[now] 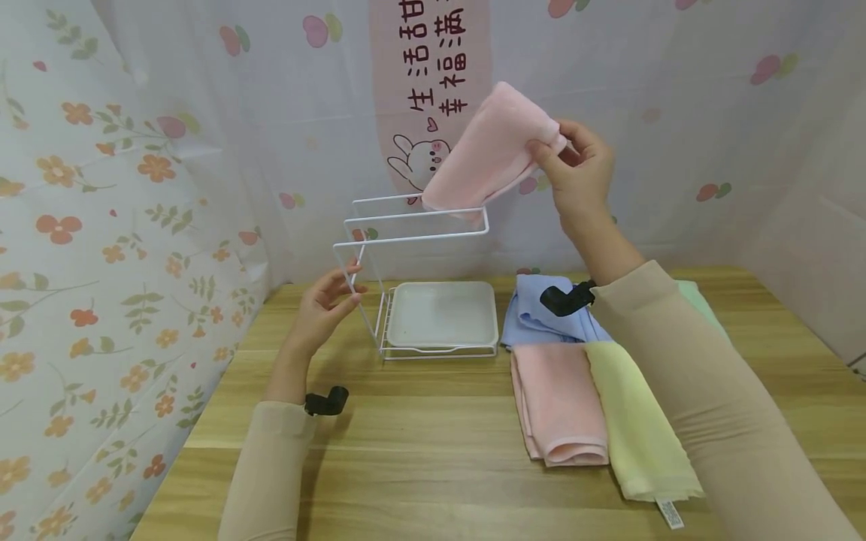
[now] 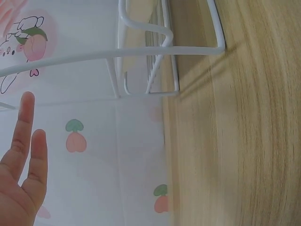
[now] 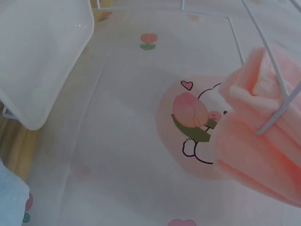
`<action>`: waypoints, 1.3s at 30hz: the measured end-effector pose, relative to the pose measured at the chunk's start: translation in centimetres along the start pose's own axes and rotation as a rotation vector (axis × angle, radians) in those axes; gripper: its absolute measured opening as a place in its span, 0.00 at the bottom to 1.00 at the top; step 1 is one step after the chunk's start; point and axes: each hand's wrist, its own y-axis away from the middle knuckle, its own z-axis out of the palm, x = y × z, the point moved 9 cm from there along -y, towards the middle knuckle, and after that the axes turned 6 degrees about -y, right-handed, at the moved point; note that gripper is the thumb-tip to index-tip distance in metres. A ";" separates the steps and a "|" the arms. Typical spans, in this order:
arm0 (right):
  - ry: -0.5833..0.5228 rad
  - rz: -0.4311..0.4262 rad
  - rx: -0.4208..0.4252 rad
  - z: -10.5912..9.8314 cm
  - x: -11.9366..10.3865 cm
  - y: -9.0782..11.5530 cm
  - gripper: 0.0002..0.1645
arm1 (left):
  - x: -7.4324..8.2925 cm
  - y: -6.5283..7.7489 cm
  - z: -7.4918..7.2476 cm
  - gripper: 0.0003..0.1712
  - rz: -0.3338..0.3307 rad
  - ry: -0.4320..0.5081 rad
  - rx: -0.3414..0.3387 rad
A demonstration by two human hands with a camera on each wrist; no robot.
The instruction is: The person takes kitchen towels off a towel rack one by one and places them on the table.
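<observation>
My right hand [image 1: 583, 169] pinches one end of a folded pink towel [image 1: 497, 150] between thumb and fingers. The towel slants down to the left, its lower end at the top bars of a white wire rack [image 1: 416, 239]. In the right wrist view the towel [image 3: 258, 136] lies partly behind a rack wire; the right hand is out of that view. My left hand [image 1: 323, 308] holds the rack's near left upright, thumb and fingers about the wire. In the left wrist view, two fingers of the left hand [image 2: 21, 174] extend beside the rack wire [image 2: 94, 55]; the grip itself is hidden.
A white tray [image 1: 443, 314] sits in the rack's base. To its right on the wooden table [image 1: 379, 466] lie folded blue [image 1: 534, 308], pink [image 1: 561, 398] and yellow [image 1: 639, 421] towels. A green cloth [image 1: 704, 304] shows behind the right forearm. A patterned curtain [image 1: 304, 113] stands behind.
</observation>
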 end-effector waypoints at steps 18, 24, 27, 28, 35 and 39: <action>-0.200 -0.014 0.178 -3.3 -1.7 -0.6 0.14 | -0.3 0.3 -0.1 0.30 -0.007 0.005 -0.015; -0.243 0.000 0.212 -4.9 -2.6 -1.0 0.16 | -0.1 0.1 -0.2 0.31 0.021 0.018 -0.003; -0.199 -0.009 0.203 -5.6 -3.1 -1.1 0.14 | -0.1 0.1 -0.2 0.31 0.015 0.020 0.001; -0.177 -0.016 0.198 -5.9 -3.3 -1.1 0.13 | -0.2 0.1 -0.2 0.31 0.011 0.019 0.001; -0.059 -0.052 0.099 -8.1 -3.9 -0.4 0.09 | -0.2 0.1 -0.1 0.29 -0.008 0.000 -0.003; 0.011 -0.033 0.012 -9.3 -4.3 0.3 0.10 | -0.2 0.0 -0.1 0.29 -0.009 0.001 -0.005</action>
